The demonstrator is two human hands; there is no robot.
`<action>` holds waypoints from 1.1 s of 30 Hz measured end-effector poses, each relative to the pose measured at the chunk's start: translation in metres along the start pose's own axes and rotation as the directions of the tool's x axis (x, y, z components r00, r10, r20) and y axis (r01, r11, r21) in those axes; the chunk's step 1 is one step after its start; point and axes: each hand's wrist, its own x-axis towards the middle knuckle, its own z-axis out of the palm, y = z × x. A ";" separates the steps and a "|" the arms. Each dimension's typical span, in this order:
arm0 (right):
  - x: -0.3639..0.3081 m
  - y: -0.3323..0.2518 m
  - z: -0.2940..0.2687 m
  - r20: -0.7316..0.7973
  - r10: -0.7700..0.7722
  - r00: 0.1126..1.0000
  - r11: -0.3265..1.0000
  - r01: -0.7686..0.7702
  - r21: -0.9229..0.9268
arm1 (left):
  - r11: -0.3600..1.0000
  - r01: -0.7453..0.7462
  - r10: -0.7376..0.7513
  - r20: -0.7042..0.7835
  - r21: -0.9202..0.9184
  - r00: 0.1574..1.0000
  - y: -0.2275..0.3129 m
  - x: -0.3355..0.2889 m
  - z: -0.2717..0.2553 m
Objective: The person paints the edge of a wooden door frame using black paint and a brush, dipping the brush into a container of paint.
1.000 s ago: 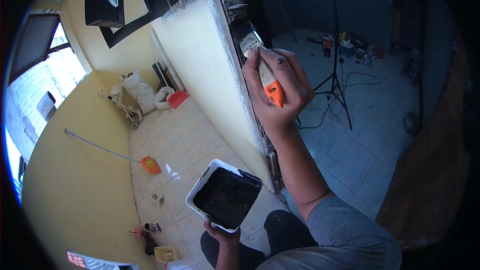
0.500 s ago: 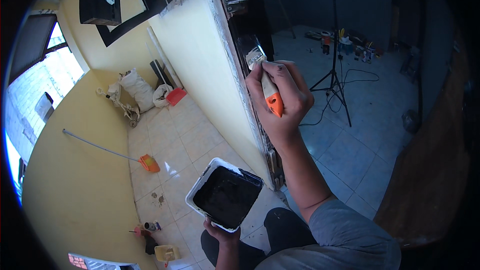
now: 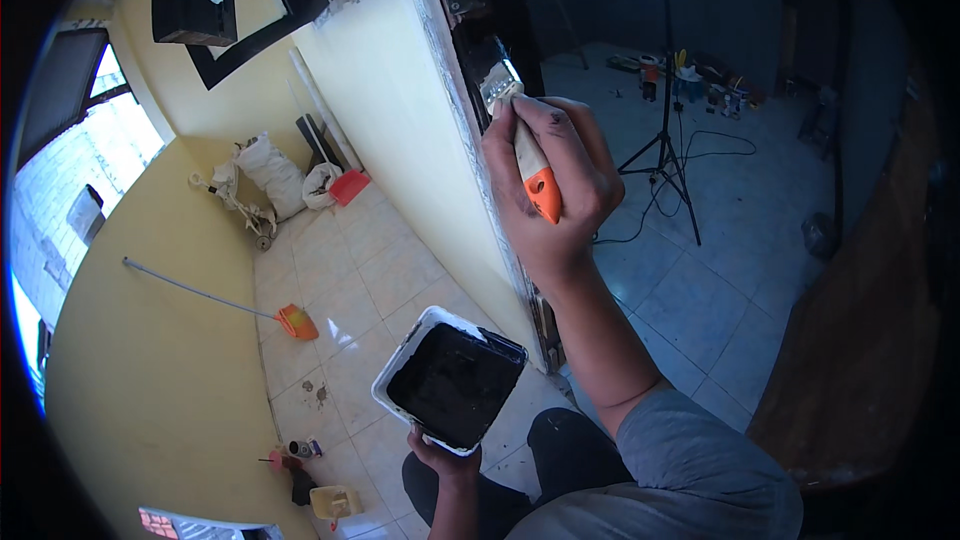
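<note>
Between the thumb and fingers of my right hand (image 3: 570, 165) is a paintbrush (image 3: 530, 155) with a pale handle and an orange end. Its bristles point up against the dark door frame (image 3: 490, 50) at the end of the yellow wall, and the contact itself is hard to make out. Low in front of me, my left hand (image 3: 445, 458) grips the near rim of a square white paint tub (image 3: 395, 365). Black paint (image 3: 455, 385) covers the inside of the tub, which is held slightly turned.
An orange broom (image 3: 297, 321) leans at the left wall. White sacks (image 3: 272, 175) and a red dustpan (image 3: 349, 187) lie farther back. Beyond the frame stand a lamp tripod (image 3: 665, 155) with cables and several scattered tools (image 3: 690, 80). A yellow container (image 3: 335, 502) sits near the lower left.
My right hand and the brush have shifted slightly up and left along the dark frame. The tub has risen a little in view, still in my left hand.
</note>
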 end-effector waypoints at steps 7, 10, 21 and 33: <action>-0.009 -0.003 -0.013 -0.003 0.043 0.999 0.998 -0.043 -0.037 | 0.999 -0.011 0.009 0.045 0.043 0.999 0.006 -0.001 0.001; -0.015 0.000 -0.006 0.023 0.044 0.999 0.998 -0.042 -0.050 | 1.000 0.023 -0.023 0.010 0.006 1.000 0.000 0.000 -0.008; -0.026 0.003 -0.011 0.118 0.073 0.990 0.994 -0.063 -0.090 | 1.000 -0.006 0.006 0.008 0.020 1.000 0.002 0.000 0.002; -0.049 -0.007 -0.038 0.230 0.203 0.952 0.975 -0.176 -0.135 | 0.999 0.004 -0.005 0.039 0.032 0.999 0.006 -0.006 0.001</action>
